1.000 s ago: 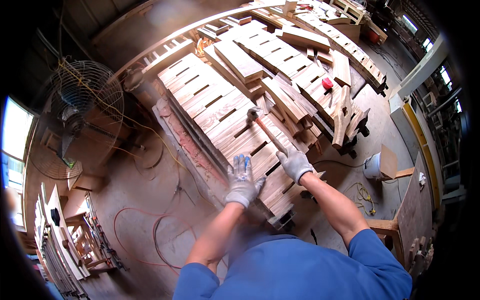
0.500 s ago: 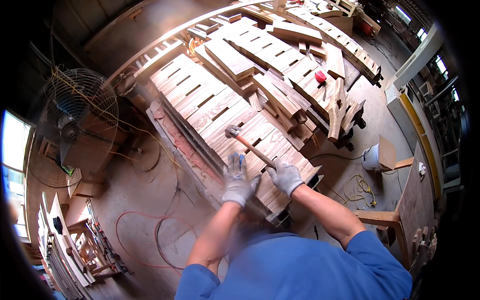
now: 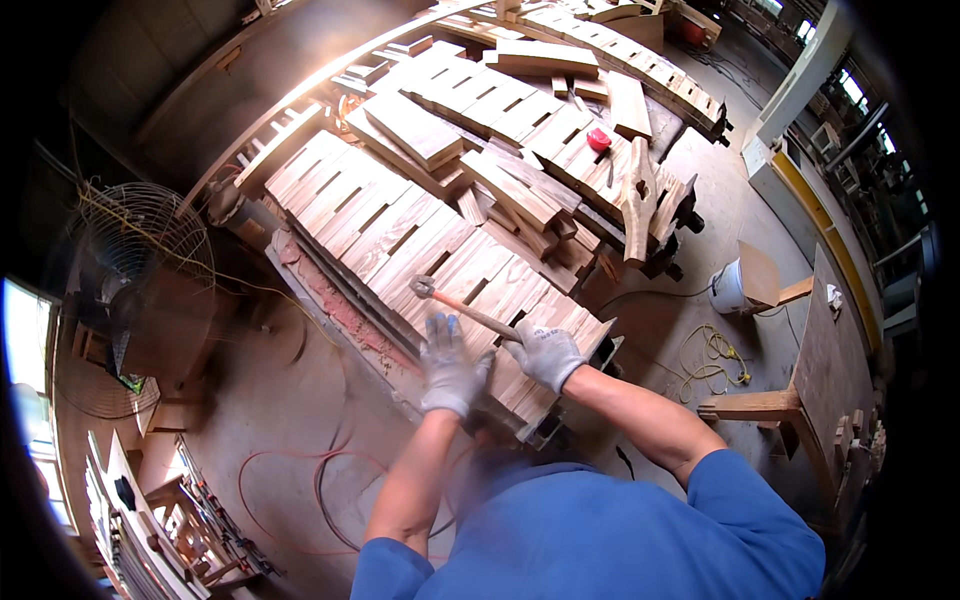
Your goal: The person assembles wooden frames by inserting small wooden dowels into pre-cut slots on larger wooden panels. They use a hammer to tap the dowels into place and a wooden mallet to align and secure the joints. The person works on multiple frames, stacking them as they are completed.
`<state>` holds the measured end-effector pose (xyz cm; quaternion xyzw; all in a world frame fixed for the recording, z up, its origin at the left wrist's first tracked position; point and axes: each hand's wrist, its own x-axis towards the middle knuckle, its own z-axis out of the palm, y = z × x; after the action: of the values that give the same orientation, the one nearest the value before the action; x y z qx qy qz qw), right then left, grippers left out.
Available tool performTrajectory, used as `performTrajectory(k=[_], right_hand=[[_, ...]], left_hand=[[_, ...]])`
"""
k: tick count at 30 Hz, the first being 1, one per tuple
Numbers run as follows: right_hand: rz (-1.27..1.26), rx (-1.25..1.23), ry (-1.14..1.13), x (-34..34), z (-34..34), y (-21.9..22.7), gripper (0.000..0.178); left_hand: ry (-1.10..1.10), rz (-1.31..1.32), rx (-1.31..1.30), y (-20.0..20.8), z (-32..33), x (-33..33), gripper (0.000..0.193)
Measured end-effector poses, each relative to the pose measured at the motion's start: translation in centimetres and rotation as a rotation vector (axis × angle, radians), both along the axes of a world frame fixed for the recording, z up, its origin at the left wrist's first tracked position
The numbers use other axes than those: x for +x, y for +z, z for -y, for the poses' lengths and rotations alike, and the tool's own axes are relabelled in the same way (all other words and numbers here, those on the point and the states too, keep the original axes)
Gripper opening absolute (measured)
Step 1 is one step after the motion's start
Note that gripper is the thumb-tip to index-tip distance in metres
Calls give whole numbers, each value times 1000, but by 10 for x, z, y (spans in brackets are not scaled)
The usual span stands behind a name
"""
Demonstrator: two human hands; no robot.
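Note:
My right hand (image 3: 546, 357), in a grey work glove, is wrapped round the handle of a claw hammer (image 3: 470, 314). The hammer lies low over a panel of pale wooden slats (image 3: 440, 247) with dark slots, its metal head pointing away to the left. Whether the head touches the wood, I cannot tell. My left hand (image 3: 452, 368), gloved too, is open with its fingers stretched out, at the panel's left edge near the hammer head. Beneath the panel runs a dark metal support; beside it is a ledge (image 3: 345, 318) crusted with reddish material.
Loose boards (image 3: 415, 130) are piled on the right of the panel, with a red object (image 3: 598, 139) beyond. A carved wooden piece (image 3: 637, 200) lies near it. At right stand a white bucket (image 3: 728, 288) and a yellow cord (image 3: 715, 362). A caged fan (image 3: 145, 235) stands left; a hose (image 3: 258, 455) crosses the floor.
The view has shifted, so the bench and piled boards appear farther left. My right hand still grips the hammer, and my left hand stays open by the panel's edge.

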<state>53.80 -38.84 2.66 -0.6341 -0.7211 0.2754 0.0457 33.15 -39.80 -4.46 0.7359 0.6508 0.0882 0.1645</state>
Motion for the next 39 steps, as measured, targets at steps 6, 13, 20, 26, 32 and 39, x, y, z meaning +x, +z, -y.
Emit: performTrajectory(k=[6,13,20,26,32,39], right_hand=[[-7,-38,18,0,-2,1,41],[6,-16,-222,39,39,10,42],[78,7,-281,43,29,8,40],[85,18,-280,42,28,11,40],[-75,61,-306,53,59,24,40],[-44,111,-260,59,116,18,37]], left_hand=[[11,0,-29,4,-2,2,104],[0,26,-16,3,0,3,105],[-1,27,4,5,1,4,103],[-1,15,18,4,3,3,103],[9,4,-86,20,-2,5,103],[-67,55,15,23,0,-7,107]])
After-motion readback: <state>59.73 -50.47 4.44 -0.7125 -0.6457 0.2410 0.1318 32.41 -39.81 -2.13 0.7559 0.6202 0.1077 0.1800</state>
